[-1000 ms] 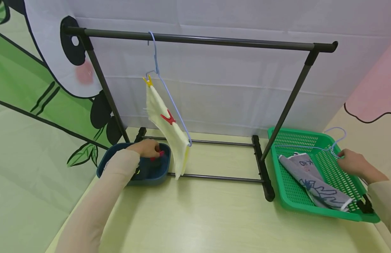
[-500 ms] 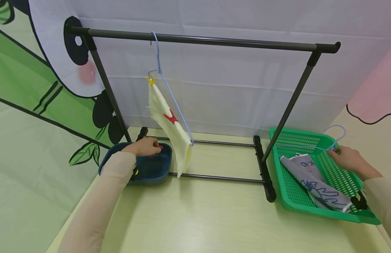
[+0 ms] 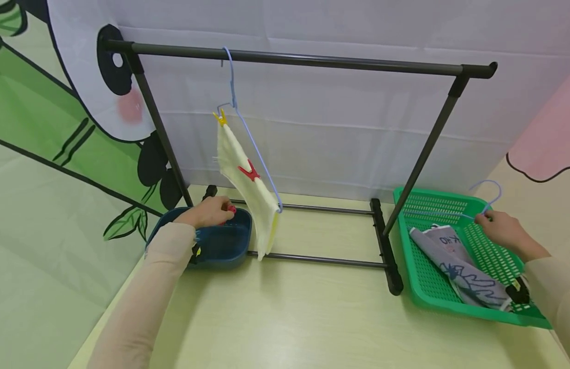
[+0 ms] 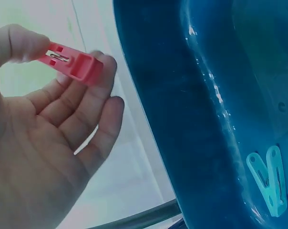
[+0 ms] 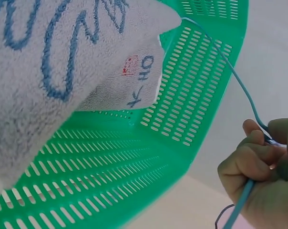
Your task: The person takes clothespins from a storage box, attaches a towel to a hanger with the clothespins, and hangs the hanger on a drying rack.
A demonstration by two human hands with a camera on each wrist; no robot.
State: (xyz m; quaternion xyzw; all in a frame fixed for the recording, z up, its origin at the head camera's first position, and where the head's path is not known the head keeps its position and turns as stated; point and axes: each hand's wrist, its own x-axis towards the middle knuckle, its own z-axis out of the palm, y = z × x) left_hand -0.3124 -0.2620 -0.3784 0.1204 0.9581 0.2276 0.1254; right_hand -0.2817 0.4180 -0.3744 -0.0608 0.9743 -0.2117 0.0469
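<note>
My left hand [image 3: 206, 211] is over the far side of the dark blue basin [image 3: 222, 264], pinching a red clothespin [image 4: 72, 62] between thumb and fingers. Inside the basin lies a turquoise clothespin [image 4: 272, 186]. On the right, my right hand [image 3: 504, 228] grips a light blue wire hanger [image 5: 239, 86] near the base of its hook. The hanger's wire runs over the green basket [image 3: 479, 312], where a folded grey towel [image 3: 465, 271] with dark blue drawing lies. A pale yellow cloth [image 3: 248, 195] hangs from another blue hanger [image 3: 255, 141], with yellow and red clothespins on it.
A black rack spans the middle; its top bar [image 3: 336, 60] carries the hanger with the cloth. Two slanted posts and low crossbars [image 3: 312, 260] stand on the pale tabletop [image 3: 289, 318]. Printed fabric [image 3: 36, 230] borders the left side, with a plain white sheet [image 3: 322, 128] behind.
My right hand has moved left and slightly up with the hanger, whose hook rises a little. My left hand has drawn slightly up and left with the red clothespin. The head view shifted slightly.
</note>
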